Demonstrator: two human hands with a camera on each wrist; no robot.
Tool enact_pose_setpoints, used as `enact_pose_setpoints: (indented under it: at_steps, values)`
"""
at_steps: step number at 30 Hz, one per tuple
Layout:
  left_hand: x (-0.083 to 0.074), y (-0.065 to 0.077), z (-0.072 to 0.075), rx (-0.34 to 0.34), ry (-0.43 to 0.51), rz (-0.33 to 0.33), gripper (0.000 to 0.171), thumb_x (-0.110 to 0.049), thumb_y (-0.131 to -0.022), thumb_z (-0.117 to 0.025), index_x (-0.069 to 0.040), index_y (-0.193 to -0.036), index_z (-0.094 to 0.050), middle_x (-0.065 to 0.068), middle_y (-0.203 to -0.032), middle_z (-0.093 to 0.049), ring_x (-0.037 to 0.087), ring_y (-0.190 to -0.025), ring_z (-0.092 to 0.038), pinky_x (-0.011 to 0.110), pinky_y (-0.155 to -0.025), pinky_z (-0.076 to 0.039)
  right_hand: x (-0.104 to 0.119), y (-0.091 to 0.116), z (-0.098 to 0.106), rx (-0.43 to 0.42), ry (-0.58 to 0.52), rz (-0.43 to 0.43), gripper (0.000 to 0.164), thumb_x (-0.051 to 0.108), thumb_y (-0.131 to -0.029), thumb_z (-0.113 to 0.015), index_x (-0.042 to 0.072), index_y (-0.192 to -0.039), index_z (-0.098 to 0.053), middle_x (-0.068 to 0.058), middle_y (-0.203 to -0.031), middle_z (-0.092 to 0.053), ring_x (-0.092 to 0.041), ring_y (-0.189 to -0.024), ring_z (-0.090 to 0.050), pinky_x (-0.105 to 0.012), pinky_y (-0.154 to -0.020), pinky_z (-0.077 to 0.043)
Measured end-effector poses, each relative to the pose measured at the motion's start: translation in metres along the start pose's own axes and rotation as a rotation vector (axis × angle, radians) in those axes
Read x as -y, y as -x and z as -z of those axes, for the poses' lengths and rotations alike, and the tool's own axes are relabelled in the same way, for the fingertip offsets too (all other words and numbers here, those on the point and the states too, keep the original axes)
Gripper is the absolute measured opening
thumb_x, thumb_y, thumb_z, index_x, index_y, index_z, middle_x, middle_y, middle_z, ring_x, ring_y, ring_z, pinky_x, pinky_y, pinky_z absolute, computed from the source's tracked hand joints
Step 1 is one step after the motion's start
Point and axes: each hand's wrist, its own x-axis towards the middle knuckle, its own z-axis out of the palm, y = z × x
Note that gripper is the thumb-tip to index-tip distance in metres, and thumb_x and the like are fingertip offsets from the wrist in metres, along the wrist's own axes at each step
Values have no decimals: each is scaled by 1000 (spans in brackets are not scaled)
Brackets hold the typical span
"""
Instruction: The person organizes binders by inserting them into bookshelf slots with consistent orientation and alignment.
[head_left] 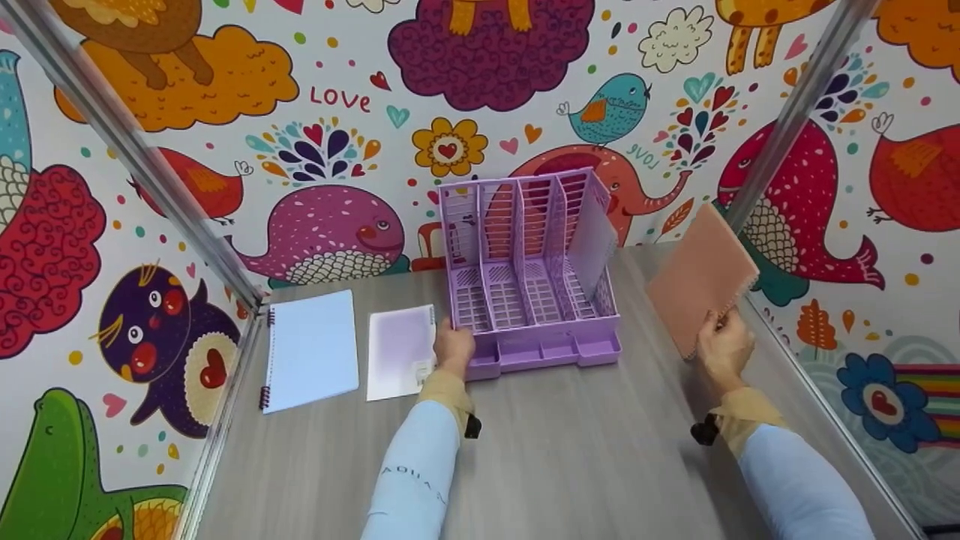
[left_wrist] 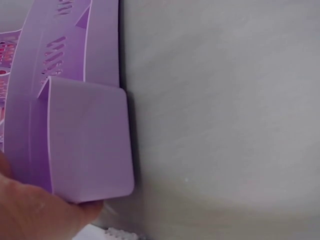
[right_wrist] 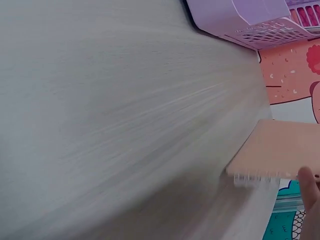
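A purple desk file organizer (head_left: pixel 536 330) with upright dividers and small front trays stands against the back wall. My left hand (head_left: pixel 455 346) grips its front left corner; in the left wrist view the thumb and fingers lie around the end tray (left_wrist: pixel 90 140). A greyish spiral notebook (head_left: pixel 592 247) stands in the rightmost slot. To the right of the organizer, my right hand (head_left: pixel 726 345) holds a salmon-coloured spiral notebook (head_left: pixel 701 277) by its coil edge, tilted upright. In the right wrist view this notebook's lower corner (right_wrist: pixel 250 162) is close to the table; contact is unclear.
A light blue spiral notebook (head_left: pixel 313 352) lies flat at the left. Beside it, a pale purple and white notebook (head_left: pixel 399 349) lies near my left hand. Patterned walls with metal corner posts (head_left: pixel 795 112) bound the grey table (head_left: pixel 570 450) at the back and sides.
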Motion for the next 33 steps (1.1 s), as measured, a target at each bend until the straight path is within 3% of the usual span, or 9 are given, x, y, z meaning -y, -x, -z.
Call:
enact_pose_setpoints:
  at_steps: [7, 12, 19, 26, 29, 33]
  values:
    - [0, 0, 0, -1, 20, -8, 44, -17, -102, -55, -2, -141, -68, 25, -137, -77, 46, -131, -72, 57, -115, -57, 9, -1, 5, 29, 50, -21, 45, 30, -118, -48, -3, -139, -68, -33, -133, -76, -54, -123, -72, -68, -107, -56]
    - [7, -7, -4, 21, 24, 3, 45, -18, -102, -55, -2, -143, -66, 25, -139, -76, 47, -133, -71, 56, -117, -56, 14, -2, 7, -35, 38, 38, 41, 28, -117, -53, -7, -129, -72, -36, -122, -78, -56, -113, -76, -69, -100, -58]
    - [11, -11, -7, 19, 25, 14, 48, -19, -101, -57, -3, -146, -65, 25, -141, -75, 46, -134, -71, 56, -117, -56, 29, -3, 8, -87, 16, 98, 38, 28, -116, -55, -3, -127, -74, -31, -116, -81, -51, -103, -78, -62, -90, -57]
    - [13, -13, -11, -11, 20, -14, 49, -18, -101, -55, -1, -146, -66, 27, -141, -75, 48, -135, -71, 56, -118, -55, 42, -1, 7, -172, -40, 235, 26, 19, -111, -65, -4, -111, -75, -30, -97, -81, -52, -87, -75, -50, -72, -46]
    - [14, -14, -13, -13, 18, -7, 48, -17, -100, -56, -1, -143, -68, 25, -139, -76, 48, -134, -71, 55, -118, -56, 50, 1, 9, -174, -50, 246, 26, 20, -112, -65, -3, -114, -77, -28, -98, -83, -41, -80, -74, -32, -68, -42]
    - [13, -15, -14, -16, 17, -16, 45, -16, -99, -56, -1, -140, -69, 25, -135, -77, 47, -130, -73, 56, -116, -56, 62, 2, 13, -191, -70, 271, 25, 20, -110, -68, -4, -111, -78, -27, -93, -82, -8, -70, -59, -16, -65, -32]
